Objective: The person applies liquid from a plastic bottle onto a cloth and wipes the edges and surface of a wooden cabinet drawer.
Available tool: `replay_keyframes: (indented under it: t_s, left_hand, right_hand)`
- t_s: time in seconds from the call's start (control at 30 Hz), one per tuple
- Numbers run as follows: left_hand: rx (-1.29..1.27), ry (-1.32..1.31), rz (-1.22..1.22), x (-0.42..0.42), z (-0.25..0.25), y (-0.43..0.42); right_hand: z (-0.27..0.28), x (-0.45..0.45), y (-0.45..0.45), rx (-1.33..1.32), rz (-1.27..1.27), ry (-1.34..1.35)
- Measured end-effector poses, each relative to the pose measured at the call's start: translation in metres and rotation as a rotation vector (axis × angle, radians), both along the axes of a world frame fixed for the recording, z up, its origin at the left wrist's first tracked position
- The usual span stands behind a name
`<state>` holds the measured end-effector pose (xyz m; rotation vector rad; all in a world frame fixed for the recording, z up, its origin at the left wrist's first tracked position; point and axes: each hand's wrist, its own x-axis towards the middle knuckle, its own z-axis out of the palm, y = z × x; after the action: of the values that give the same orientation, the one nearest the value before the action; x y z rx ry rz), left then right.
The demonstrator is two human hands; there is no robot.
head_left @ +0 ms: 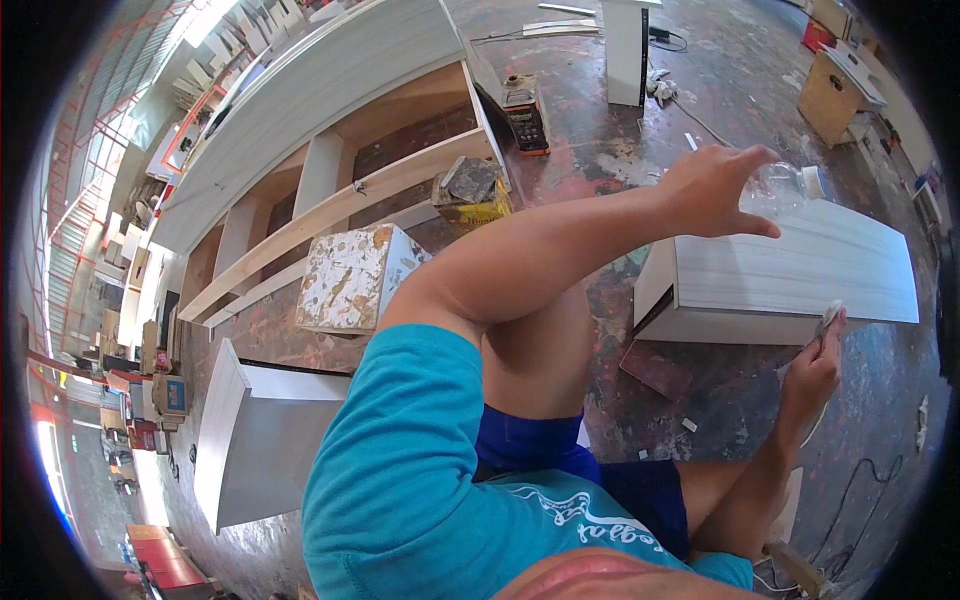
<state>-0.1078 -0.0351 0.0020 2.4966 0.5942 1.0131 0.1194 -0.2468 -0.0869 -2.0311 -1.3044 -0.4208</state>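
Note:
My left hand point(715, 190) is wrapped around a clear plastic bottle point(778, 192), which lies tilted sideways above a white wood-grain box-shaped panel piece point(790, 260). The bottle's capped end points right. At the near edge of that piece, my right hand point(815, 368) pinches a small whitish cloth point(830, 316) against the surface. A dark reddish flat block point(655, 371) lies on the floor beside the piece.
A large cabinet frame point(330, 170) with open compartments lies at upper left. Near it stand a metal can point(525, 115), a yellow tin point(472, 190) and a paint-splattered box point(350, 278). Another white panel unit point(270, 430) is at lower left. Cables point(860, 500) trail at right.

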Motion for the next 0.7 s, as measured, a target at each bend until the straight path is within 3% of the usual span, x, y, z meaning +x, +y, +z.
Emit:
replay_keyframes:
  t_s: [0.17,0.27,0.37,0.47,0.57,0.7]
  left_hand:
    - [-0.033,-0.012,0.009,0.002,-0.005,0.008]
    - [-0.032,-0.016,0.014,0.004,-0.008,0.011]
    - [-0.055,-0.015,0.000,0.006,-0.010,0.012]
    - [-0.105,0.004,-0.017,0.006,-0.005,0.010]
    - [-0.082,-0.039,-0.050,0.009,-0.010,0.014]
    - [-0.069,-0.097,-0.086,0.012,-0.017,0.019]
  right_hand:
    - [0.001,-0.039,0.002,0.068,0.148,-0.083]
    - [0.005,-0.059,-0.003,-0.030,0.170,-0.113]
    - [0.022,-0.052,-0.007,-0.215,-0.006,0.077]
    - [0.014,-0.025,-0.006,-0.248,-0.119,-0.075]
    - [-0.010,-0.026,-0.001,-0.052,0.026,-0.184]
    - [-0.012,-0.067,0.001,-0.043,0.152,-0.081]
